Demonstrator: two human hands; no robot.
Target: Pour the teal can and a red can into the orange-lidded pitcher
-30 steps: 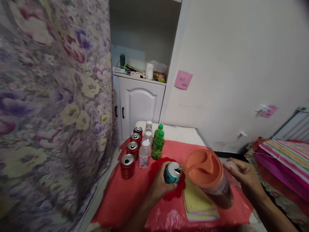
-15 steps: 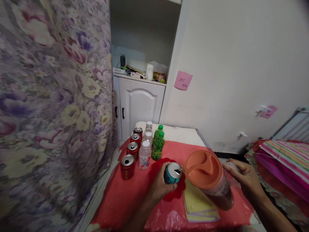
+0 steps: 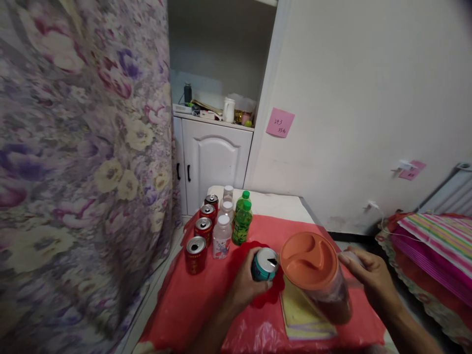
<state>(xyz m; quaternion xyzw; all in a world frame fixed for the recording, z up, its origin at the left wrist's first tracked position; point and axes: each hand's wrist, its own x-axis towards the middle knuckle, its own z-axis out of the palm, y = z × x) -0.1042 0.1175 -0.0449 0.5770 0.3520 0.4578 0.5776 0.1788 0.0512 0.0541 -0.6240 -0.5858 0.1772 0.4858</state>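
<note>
My left hand point(image 3: 248, 281) is wrapped round a teal drink can point(image 3: 265, 265) with an opened top, held over a red scalloped plate point(image 3: 271, 294). In my right hand point(image 3: 365, 268) is the handle of a clear pitcher point(image 3: 334, 300) with an orange lid point(image 3: 309, 259). Dark liquid shows inside the tilted pitcher. Its lid edge is close beside the can's top; I see no clear stream between them. Below the pitcher lies a folded yellow cloth point(image 3: 306, 317).
Several red cans point(image 3: 195, 255) line the table's left side. Beside them stand clear white-capped bottles point(image 3: 221, 238) and two green bottles point(image 3: 242, 223). A floral curtain point(image 3: 84, 172) hangs at left, a white cabinet point(image 3: 217, 160) stands behind, and a bed point(image 3: 435, 250) is at right.
The pitcher has tipped back slightly toward upright, its lid shifting a little left and down. A thin stream at the can's opening is no longer visible. The can stays in my left hand.
</note>
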